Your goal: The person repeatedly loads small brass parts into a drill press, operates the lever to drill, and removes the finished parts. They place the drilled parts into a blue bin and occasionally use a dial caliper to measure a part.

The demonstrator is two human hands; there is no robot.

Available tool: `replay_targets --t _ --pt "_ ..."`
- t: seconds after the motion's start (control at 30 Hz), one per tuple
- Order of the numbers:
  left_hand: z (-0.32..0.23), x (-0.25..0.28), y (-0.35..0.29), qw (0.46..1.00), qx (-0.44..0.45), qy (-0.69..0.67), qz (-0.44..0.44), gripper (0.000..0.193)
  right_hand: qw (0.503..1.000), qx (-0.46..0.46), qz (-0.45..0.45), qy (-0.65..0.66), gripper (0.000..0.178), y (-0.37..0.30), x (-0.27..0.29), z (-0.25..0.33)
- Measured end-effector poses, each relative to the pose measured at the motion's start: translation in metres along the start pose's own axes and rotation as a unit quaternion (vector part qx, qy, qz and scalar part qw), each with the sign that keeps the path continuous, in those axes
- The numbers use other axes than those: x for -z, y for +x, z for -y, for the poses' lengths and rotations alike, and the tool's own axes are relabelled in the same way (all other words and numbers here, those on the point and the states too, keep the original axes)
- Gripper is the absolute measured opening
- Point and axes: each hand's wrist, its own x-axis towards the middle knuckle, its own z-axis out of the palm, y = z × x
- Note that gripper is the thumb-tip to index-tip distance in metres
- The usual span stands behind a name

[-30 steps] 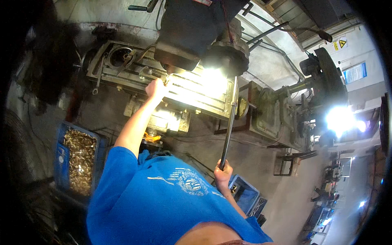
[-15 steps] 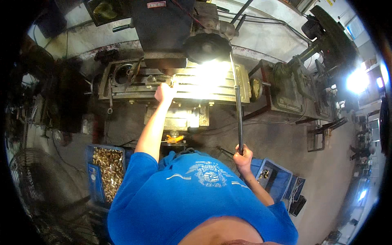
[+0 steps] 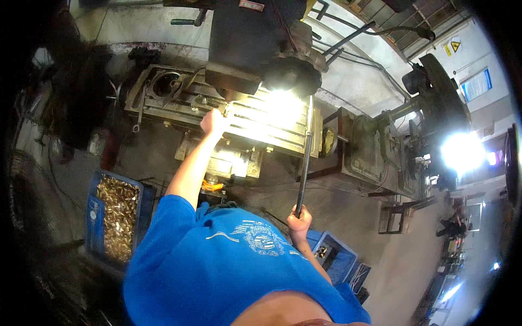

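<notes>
My right hand (image 3: 299, 220) is wrapped round the dark lower end of a long lever (image 3: 305, 174), which runs up to the machine head (image 3: 239, 46). My left hand (image 3: 213, 123) is closed at the slotted metal worktable (image 3: 261, 127), just below the spindle. Whatever its fingers hold is hidden by the hand and the glare. Behind that hand, small metal clamping parts (image 3: 200, 101) sit on the table. A wrench (image 3: 138, 117) hangs over the table's left front edge.
A blue crate (image 3: 138, 217) full of small brass-coloured parts stands at my left. Another blue crate (image 3: 343, 261) with a few parts is at my right. An orange-handled tool (image 3: 212, 186) lies below the worktable. Another machine (image 3: 370, 146) stands to the right; a bright lamp lights the table.
My view has tilted and shifted, so the whole scene appears turned. Both hands keep their places, the right on the lever and the left beneath the spindle.
</notes>
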Motion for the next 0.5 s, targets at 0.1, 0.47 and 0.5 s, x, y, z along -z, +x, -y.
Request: replay_targets --t 0.1,0.47,0.5 --pt "0.004 -0.004 0.003 1.0 0.001 -0.011 -0.009 0.063 1.0 0.001 0.01 0.023 0.016 0.0 0.001 0.0" --pt "0.001 0.0 0.003 1.0 0.015 -0.007 -0.001 0.064 1.0 0.003 0.018 0.016 0.016 0.004 -0.004 0.003" --pt "0.002 0.0 0.003 1.0 0.015 -0.003 -0.002 0.064 1.0 0.002 0.017 0.015 0.016 0.003 -0.005 0.004"
